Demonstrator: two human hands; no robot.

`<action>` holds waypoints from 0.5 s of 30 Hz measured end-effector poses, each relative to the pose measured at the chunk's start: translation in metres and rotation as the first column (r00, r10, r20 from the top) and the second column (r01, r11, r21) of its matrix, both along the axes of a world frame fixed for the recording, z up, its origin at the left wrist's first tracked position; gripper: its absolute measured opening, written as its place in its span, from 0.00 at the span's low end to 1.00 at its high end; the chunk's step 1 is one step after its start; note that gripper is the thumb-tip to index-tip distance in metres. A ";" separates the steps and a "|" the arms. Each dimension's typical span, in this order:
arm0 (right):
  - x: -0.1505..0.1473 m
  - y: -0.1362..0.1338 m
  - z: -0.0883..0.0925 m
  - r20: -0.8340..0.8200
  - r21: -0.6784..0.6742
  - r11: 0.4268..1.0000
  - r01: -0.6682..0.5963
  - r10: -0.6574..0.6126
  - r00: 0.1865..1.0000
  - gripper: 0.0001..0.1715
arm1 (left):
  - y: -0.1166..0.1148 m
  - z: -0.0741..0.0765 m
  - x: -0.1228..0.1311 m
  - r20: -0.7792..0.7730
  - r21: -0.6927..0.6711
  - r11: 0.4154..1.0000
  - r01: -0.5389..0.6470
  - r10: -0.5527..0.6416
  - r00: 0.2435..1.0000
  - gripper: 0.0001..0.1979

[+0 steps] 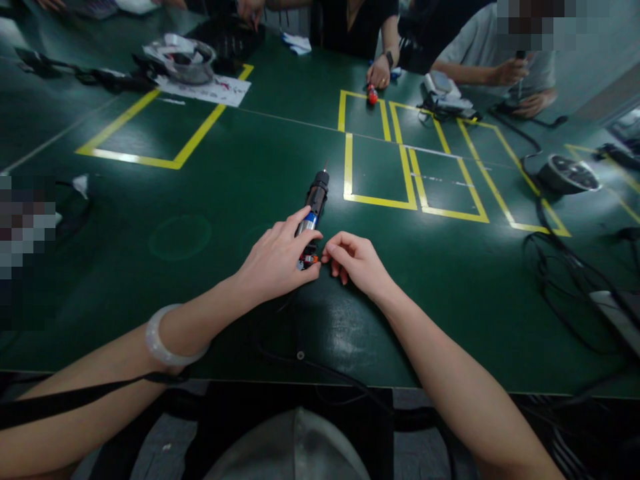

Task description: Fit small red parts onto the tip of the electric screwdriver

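A black electric screwdriver (314, 200) with a blue band lies on the green table (240, 180), its tip pointing away from me. My left hand (276, 259) rests over its near end, index finger stretched along the barrel, fingers curled around the tool's base. My right hand (354, 261) sits just to the right, fingers curled, fingertips pinching at a small orange and red part (309, 259) at the tool's near end. A pale bangle (161, 339) circles my left wrist.
Yellow tape rectangles (380, 170) mark the table. Black cables (560, 280) run along the right side beside a round fan-like device (568, 173). A bowl and papers (185, 63) lie far left. Other people's hands (379, 72) work at the far edge.
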State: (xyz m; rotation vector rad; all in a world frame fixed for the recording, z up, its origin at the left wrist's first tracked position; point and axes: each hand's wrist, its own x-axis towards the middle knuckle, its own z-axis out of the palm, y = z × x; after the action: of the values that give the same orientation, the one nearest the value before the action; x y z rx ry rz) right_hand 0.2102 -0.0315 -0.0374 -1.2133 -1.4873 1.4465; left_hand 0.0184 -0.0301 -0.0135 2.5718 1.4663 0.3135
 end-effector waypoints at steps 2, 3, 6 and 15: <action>0.002 0.001 0.001 0.005 0.047 0.998 0.035 -0.035 0.999 0.13 | 0.001 -0.001 -0.001 0.000 0.006 1.000 0.006 -0.006 1.000 0.23; 0.003 0.002 0.001 0.013 0.067 0.997 0.048 -0.049 0.999 0.14 | 0.001 -0.001 -0.002 0.001 0.009 1.000 0.007 -0.007 1.000 0.23; 0.005 0.004 0.001 0.021 0.104 0.992 0.072 -0.074 0.997 0.14 | 0.003 -0.002 -0.004 -0.005 0.013 1.000 0.011 -0.011 1.000 0.24; 0.006 0.006 -0.006 0.007 0.149 0.988 0.038 -0.040 0.999 0.11 | 0.038 -0.010 -0.041 0.011 0.008 1.000 -0.022 0.022 1.000 0.26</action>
State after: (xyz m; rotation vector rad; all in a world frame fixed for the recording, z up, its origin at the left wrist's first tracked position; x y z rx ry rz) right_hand 0.2157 -0.0258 -0.0435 -1.1536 -1.5409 1.2816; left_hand -0.0226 0.0080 -0.0236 2.5574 1.4932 0.3364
